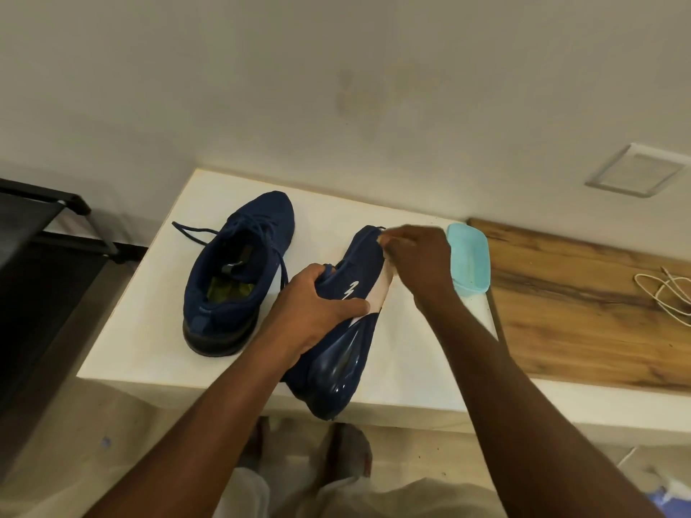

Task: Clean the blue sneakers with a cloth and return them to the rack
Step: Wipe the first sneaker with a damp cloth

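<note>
Two navy blue sneakers are on a white table [142, 323]. One sneaker [239, 271] stands upright at the left, laces loose, a yellow-green insole showing inside. The other sneaker [347, 330] lies tipped on its side, sole turned right, heel hanging over the near edge. My left hand [318, 308] grips this tipped shoe around its collar, thumb along the side. My right hand [418, 259] pinches a small pale cloth [383, 284] against the shoe's sole edge near the toe. Most of the cloth is hidden under my fingers.
A light blue plastic tub [469, 263] sits at the table's right edge, just behind my right hand. A wooden surface [579, 304] with a white cable [665, 293] extends to the right. A black shoe rack [41, 233] stands at the left. My feet are below.
</note>
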{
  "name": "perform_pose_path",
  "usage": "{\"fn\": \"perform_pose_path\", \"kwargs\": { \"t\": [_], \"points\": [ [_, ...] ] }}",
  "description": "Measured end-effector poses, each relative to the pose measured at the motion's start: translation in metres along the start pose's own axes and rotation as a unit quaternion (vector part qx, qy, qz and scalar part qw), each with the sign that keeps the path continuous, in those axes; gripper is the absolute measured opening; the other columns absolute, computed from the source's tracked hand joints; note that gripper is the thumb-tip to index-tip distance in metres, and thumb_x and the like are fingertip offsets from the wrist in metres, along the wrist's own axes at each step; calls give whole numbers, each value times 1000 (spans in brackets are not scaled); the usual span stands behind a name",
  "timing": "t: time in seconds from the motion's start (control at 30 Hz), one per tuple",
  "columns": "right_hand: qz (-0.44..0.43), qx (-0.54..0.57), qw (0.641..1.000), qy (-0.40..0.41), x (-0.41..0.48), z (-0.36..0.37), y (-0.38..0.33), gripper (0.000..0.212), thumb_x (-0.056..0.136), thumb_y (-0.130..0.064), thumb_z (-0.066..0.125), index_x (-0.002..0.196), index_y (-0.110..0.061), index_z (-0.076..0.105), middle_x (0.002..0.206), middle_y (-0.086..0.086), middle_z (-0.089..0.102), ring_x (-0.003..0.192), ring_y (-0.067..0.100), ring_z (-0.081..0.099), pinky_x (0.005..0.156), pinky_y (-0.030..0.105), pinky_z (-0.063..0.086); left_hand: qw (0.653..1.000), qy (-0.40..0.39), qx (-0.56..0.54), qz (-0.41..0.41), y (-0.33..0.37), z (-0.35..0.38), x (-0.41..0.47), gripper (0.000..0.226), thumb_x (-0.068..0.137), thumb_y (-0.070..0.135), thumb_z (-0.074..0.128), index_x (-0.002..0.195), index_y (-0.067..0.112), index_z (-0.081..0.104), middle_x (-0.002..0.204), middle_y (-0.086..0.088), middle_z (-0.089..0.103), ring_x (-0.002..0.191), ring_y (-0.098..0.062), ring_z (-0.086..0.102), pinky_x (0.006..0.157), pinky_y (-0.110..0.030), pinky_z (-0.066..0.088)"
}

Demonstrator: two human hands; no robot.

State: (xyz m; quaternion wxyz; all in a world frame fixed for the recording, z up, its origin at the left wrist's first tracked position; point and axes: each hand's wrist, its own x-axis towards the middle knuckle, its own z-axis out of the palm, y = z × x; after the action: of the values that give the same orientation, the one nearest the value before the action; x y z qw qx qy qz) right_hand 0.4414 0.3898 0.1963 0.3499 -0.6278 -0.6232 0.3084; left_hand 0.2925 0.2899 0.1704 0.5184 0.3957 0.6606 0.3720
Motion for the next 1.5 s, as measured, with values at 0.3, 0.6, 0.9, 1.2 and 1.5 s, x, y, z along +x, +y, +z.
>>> {"fn": "perform_pose_path", "kwargs": {
  "t": [0.3,0.6,0.9,1.2,1.5],
  "points": [
    [55,-32,998,-22,58,10,1,9,78,-14,72,84,-12,78,85,0,75,82,16,68,87,38,57,1000,10,11,8,1,11,-1,71,66,41,92,126,31,56,117,8,67,103,-17,68,91,-45,60],
    [-96,-61,992,-56,-104,-18,3,24,89,-1,62,92,-20,77,81,-22,59,82,-8,58,71,2,39,979,-5,-195,-53,18,12,-13,40,82,16,82,117,28,66,99,3,77,92,-19,74,77,-34,60],
    [-118,-114,986,11,-61,-16,9,15,92,-7,62,91,-10,77,91,9,70,87,25,64,80,39,52,903,-57,-415,-97,16,14,-7,37,98,-6,47,132,3,60,115,-18,72,97,-26,71,82,-36,60],
    [-240,-147,949,-144,-132,-16,-9,27,86,0,67,102,-19,77,97,3,72,86,16,65,80,26,54,897,-55,-425,-108,14,12,-7,37,101,-1,45,132,10,62,124,-15,71,98,-24,71,74,-33,60],
    [-146,-166,974,-45,-88,-16,10,26,91,-3,59,104,-18,76,98,3,69,91,17,63,81,26,50,892,-68,-438,-93,13,24,-8,40,101,-5,43,134,10,60,121,-16,72,105,-27,71,81,-35,60]
  ]
}}
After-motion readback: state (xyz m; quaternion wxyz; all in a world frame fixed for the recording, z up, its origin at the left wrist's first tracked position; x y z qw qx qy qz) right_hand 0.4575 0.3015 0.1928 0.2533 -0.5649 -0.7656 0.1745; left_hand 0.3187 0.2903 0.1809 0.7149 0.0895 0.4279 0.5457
